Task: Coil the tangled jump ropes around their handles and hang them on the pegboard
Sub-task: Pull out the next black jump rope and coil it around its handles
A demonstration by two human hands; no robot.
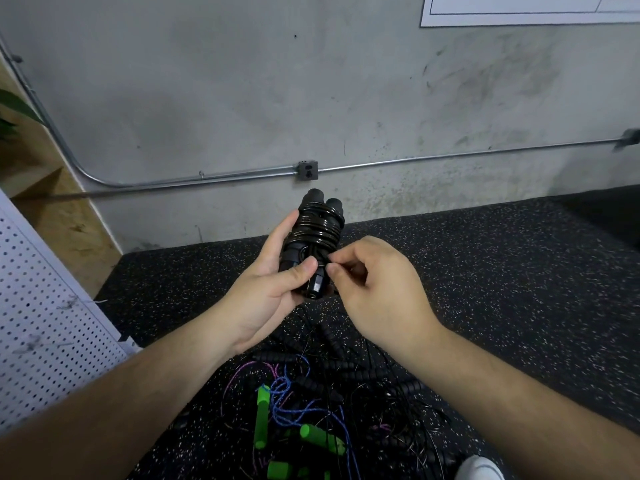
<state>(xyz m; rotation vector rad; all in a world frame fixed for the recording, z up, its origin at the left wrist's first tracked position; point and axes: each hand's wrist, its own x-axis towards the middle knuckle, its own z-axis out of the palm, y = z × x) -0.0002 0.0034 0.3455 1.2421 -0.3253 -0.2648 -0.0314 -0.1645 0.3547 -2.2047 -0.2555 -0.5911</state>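
My left hand (268, 289) grips a black jump rope (317, 230) whose two handles lie side by side with the cord coiled tightly round them, held upright at mid-frame. My right hand (377, 282) pinches the cord's loose end against the lower part of the bundle, thumb and forefinger together. Below my arms a tangled pile of ropes (311, 403) lies on the floor: black beaded handles, thin black cords, blue and pink cords, and green foam handles (261, 417). A white pegboard (45, 327) leans at the left edge.
The floor is black speckled rubber matting (502, 289). A concrete wall with a metal conduit and an outlet box (307, 170) stands behind. A wooden panel (52, 202) sits at the far left. A white shoe tip (479, 469) shows at the bottom right.
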